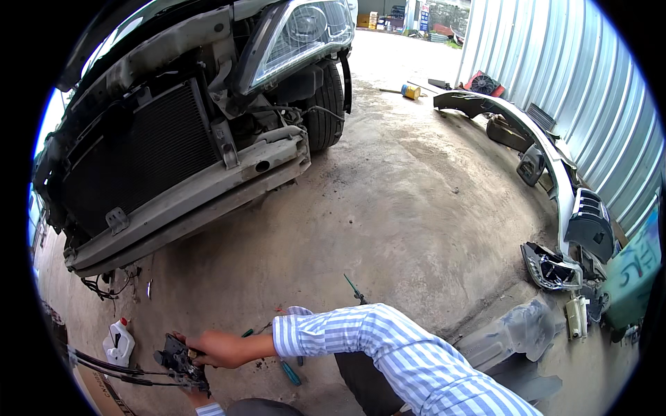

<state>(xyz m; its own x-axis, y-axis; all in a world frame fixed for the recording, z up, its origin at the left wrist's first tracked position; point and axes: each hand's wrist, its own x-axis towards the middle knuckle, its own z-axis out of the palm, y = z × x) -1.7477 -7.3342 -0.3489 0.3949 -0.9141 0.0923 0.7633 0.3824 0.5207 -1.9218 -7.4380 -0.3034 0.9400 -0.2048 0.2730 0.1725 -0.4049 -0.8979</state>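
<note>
A dark latch mechanism with black cables running off to the left is in my hands at the lower left. My right hand reaches across from the right in a blue-striped sleeve, its fingers closed on the latch's upper right side. Just below the latch my left hand comes up under it and appears to grip it. Most of that hand is hidden by the mechanism. Beside my right forearm, a teal-handled screwdriver lies on the floor.
Ahead on the left stands a car with its front stripped, showing the bumper beam and headlight. A removed bumper cover and a loose headlight lie at right. A white jug stands near the latch; a green screwdriver lies beyond my sleeve.
</note>
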